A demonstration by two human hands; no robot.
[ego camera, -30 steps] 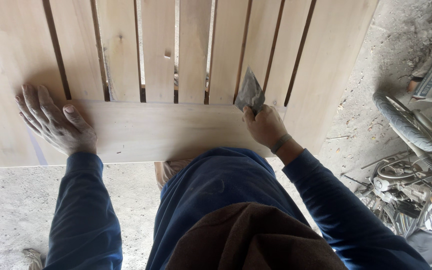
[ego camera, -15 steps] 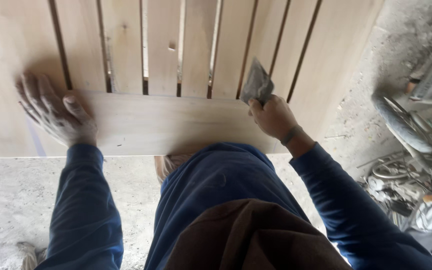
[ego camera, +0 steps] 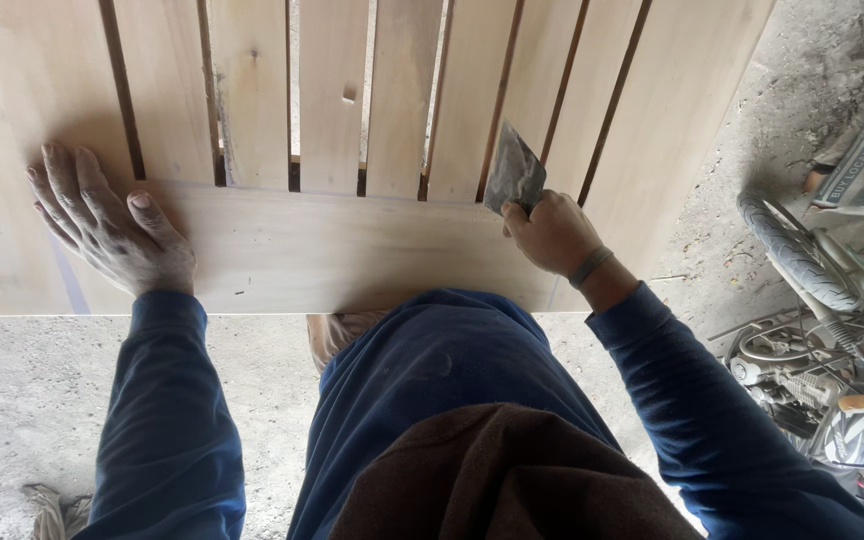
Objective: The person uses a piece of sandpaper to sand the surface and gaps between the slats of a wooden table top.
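At the bottom of the frame a blue-sleeved torso fills the centre, both arms reaching up toward a pale wooden slatted panel [ego camera: 352,250] that spans the upper half. The left hand [ego camera: 112,225], at middle left, lies flat on the panel's lower cross rail, palm down, its fingers spread apart and the thumb angled toward the centre. The right hand [ego camera: 552,232], right of centre, is closed around the handle of a putty knife [ego camera: 514,172], fingers clamped tight; a band circles the wrist. The knife's grey blade points up and touches the wood where a slat meets the rail, beside a dark gap. Farther up, upright slats run to the top edge. At far right, on the gritty concrete floor [ego camera: 12,400], a motorcycle [ego camera: 812,300] lies.
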